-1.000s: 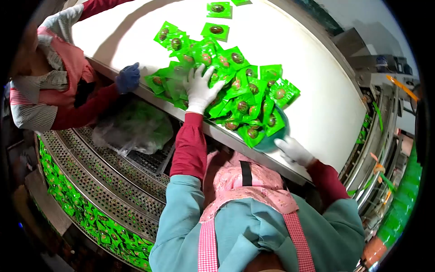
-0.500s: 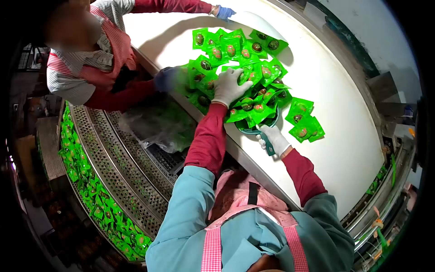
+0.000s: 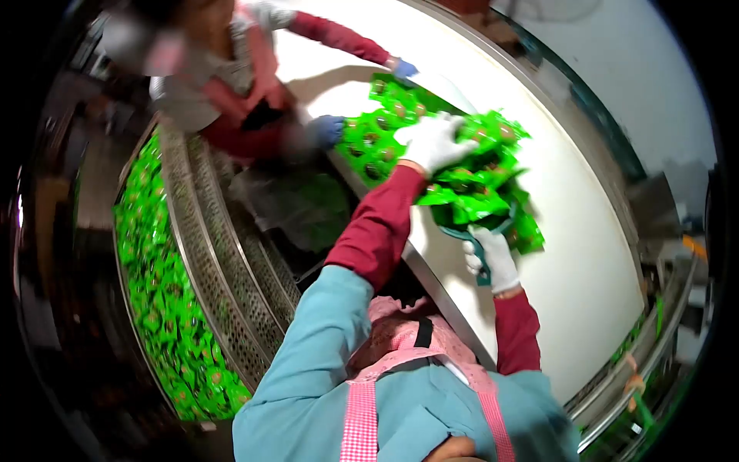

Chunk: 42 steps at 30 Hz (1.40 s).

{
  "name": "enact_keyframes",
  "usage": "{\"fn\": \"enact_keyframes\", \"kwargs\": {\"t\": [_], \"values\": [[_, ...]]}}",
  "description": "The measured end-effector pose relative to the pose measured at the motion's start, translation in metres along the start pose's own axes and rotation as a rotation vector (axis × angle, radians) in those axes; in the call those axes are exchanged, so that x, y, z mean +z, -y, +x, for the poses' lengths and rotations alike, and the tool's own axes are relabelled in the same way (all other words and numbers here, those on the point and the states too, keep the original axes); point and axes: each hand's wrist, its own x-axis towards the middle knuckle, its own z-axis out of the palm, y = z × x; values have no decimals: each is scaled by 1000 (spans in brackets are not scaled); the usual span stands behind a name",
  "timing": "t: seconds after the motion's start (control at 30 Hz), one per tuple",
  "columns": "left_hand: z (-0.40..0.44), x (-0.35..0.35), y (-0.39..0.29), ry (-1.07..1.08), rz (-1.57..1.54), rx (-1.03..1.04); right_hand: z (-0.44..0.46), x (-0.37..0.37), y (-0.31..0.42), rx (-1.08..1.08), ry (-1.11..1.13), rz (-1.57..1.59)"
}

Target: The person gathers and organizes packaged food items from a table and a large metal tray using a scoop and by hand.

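Observation:
My left hand (image 3: 437,142), in a white glove, lies with fingers spread on a heap of shiny green packets (image 3: 469,181). My right hand (image 3: 494,258), also gloved, is wrapped around the handle of a dark green scoop (image 3: 483,266). Packets are piled high over the scoop, so only part of its rim and handle shows. More packets (image 3: 369,142) lie to the left of my left hand, on the white table (image 3: 570,285). A few stick out beside and beneath the scoop on its right.
Across from me, a co-worker's blue-gloved hand (image 3: 329,131) touches the packets' left side. Their other hand (image 3: 403,69) holds a curved white sheet (image 3: 446,91) behind the pile. Left of the table, a perforated metal conveyor (image 3: 204,208) curves past a channel full of green packets (image 3: 169,308).
The scoop with its heap has moved right, over the loose packets there. My left hand has moved along with the heap. The view has also shifted.

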Motion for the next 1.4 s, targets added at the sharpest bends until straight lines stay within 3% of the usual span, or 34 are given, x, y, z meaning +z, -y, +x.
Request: {"fn": "enact_keyframes", "kwargs": {"t": [0.07,0.13,0.2,0.27,0.33,0.63,0.77,1.0,1.07,1.2,1.33,1.4], "values": [[-6,-11,-6,-14,-110,16,-10,6,-1,-74,72,-7],[-10,-3,3,-68,-66,11,0,-5,-7,4,105,41],[-19,-14,-4,112,62,-104,-3,-5,-8,52,40,-23],[-38,-19,0,155,-18,-185,4,-23,-22,161,131,34],[-49,-19,-2,115,-38,-217,-12,-2,-20,12,-56,-130],[-126,-146,53,-192,13,-322,-54,128,-17,-47,71,-424],[-209,-245,86,-322,192,-535,-58,211,-37,-103,346,-525],[-397,-374,118,-556,389,-902,-91,364,-82,192,752,-726],[-456,-384,129,-679,482,-953,-111,405,-97,260,854,-862],[-571,-391,121,-602,494,-1272,-106,464,-141,365,1158,-1122],[-675,-354,108,-603,263,-1372,-99,503,-166,476,1263,-1377],[-701,-326,93,-527,246,-1499,-92,514,-167,288,1360,-1567]]}}
